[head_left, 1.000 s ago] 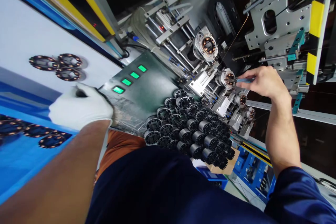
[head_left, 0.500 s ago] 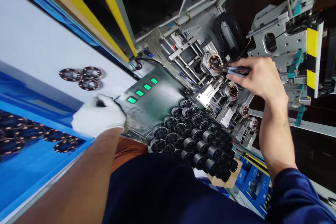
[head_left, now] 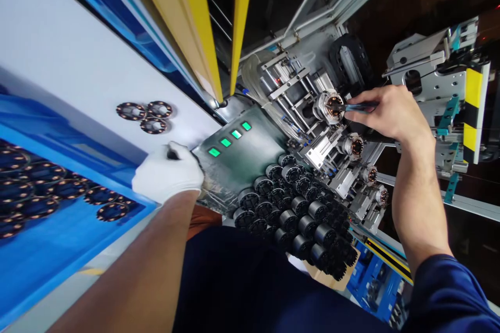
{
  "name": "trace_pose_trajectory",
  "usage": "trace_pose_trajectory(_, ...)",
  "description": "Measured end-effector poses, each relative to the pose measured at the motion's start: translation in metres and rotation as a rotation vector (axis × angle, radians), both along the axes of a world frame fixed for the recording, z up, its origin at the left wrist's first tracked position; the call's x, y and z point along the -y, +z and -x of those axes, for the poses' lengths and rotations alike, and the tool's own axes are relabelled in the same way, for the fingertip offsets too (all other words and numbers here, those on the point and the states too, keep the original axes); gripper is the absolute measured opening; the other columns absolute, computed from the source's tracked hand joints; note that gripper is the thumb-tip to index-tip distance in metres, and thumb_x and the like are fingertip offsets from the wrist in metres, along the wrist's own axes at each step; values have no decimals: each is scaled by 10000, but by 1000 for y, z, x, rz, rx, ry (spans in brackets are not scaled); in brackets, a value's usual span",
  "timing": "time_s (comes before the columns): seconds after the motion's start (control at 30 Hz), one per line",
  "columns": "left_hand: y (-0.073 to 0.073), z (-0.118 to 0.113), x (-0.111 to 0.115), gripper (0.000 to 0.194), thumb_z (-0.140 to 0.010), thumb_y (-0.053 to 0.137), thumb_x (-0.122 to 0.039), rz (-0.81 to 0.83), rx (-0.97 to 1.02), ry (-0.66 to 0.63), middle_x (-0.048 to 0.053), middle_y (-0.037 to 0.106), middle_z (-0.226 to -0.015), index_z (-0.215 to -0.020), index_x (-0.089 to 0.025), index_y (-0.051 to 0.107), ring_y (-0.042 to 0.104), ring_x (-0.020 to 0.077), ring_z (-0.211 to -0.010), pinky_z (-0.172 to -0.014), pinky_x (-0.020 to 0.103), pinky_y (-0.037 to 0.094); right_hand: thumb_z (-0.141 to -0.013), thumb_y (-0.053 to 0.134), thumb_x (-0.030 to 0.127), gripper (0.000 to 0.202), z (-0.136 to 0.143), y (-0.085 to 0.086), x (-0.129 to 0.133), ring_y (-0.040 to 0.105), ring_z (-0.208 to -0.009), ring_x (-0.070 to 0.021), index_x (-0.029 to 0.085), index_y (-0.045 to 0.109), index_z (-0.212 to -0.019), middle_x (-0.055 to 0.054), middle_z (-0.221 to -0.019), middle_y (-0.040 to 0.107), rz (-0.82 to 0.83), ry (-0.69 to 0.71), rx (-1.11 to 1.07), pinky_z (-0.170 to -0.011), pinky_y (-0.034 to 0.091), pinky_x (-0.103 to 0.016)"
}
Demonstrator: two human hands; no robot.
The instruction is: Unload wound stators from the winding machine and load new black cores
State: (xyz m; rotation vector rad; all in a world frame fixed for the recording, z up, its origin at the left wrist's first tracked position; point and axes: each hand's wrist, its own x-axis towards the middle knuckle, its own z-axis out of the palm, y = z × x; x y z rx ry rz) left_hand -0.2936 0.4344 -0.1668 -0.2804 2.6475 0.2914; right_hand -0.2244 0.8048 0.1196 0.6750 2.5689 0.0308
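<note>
My bare right hand (head_left: pixel 400 114) is wrapped round the handles of a pair of pliers (head_left: pixel 361 106). The tips of the pliers reach into a copper-wound stator (head_left: pixel 334 105), which sits in a round metal holder on the machine. Smaller-looking wound stators, such as the nearest one (head_left: pixel 355 145), sit in a row of similar holders below it. In a white glove, my left hand (head_left: pixel 170 173) is closed with its fingers curled, beside the left corner of a dark control panel (head_left: pixel 244 151). What lies inside those fingers, if anything, is hidden.
Three loose rings with copper windings (head_left: pixel 144 114) lie on the white table (head_left: pixel 78 62). A blue bin (head_left: pixel 70 260) at left holds several more. Dark cylindrical parts (head_left: pixel 289 208) are stacked in front of the machine. Yellow posts (head_left: pixel 242 21) and a striped machine head (head_left: pixel 474 114) flank the work area.
The whole view has shifted, so most things appear further right. The plier handles look closer together, and their tips are now inside the stator. My left hand stays closed beside the panel.
</note>
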Motion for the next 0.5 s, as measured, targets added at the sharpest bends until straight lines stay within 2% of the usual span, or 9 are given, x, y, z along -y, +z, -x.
trace_pose_trajectory(0.1, 4, 1, 0, 654, -1121, 390, -488, 5, 31, 6, 262, 818, -1198, -1281, -87, 881, 812, 572, -1198, -974, 629, 680, -1013, 928, 552, 387, 15, 4, 9, 801, -958, -339, 337, 965, -1332, -39, -963, 815, -62, -56, 65, -1111, 617, -592)
trace_pose_trajectory(0.17, 5, 1, 0, 634, -1139, 390, -481, 22, 55, 9, 235, 823, -1229, -1306, -112, 879, 819, 537, -1207, -942, 561, 652, -1011, 946, 541, 362, 24, 6, 11, 783, -925, -323, 345, 970, -1315, -29, -906, 795, -67, -61, 98, -1097, 612, -576)
trace_pose_trajectory(0.27, 4, 2, 1, 609, -1154, 385, -479, 49, 57, -12, 200, 828, -1202, -1284, -138, 873, 837, 471, -1171, -777, 471, 481, -1033, 949, 526, 320, 38, 9, 11, 752, -980, -316, 335, 976, -1289, -27, -920, 798, -79, -54, 182, -1064, 584, -547)
trace_pose_trajectory(0.33, 3, 1, 1, 603, -1168, 388, -475, 47, 60, -21, 202, 827, -1205, -1279, -130, 869, 837, 461, -1169, -758, 468, 428, -1052, 943, 517, 296, 47, 10, 11, 721, -993, -284, 311, 979, -1262, -19, -954, 812, -84, -49, 240, -1060, 554, -510)
trace_pose_trajectory(0.4, 0, 0, 2, 599, -1179, 396, -461, 25, 70, -13, 218, 824, -1239, -1304, -117, 870, 830, 483, -1198, -819, 476, 528, -1039, 963, 483, 264, 54, 10, 12, 692, -956, -238, 282, 982, -1210, -9, -937, 811, -77, -55, 253, -1052, 533, -470)
trace_pose_trajectory(0.5, -2, -3, 2, 621, -1174, 374, -437, -1, 41, -12, 234, 821, -1229, -1308, -98, 877, 819, 522, -1212, -946, 578, 661, -1051, 953, 477, 268, 49, 14, 17, 638, -887, -203, 263, 973, -1211, -17, -892, 776, -78, -87, 211, -1012, 526, -440)
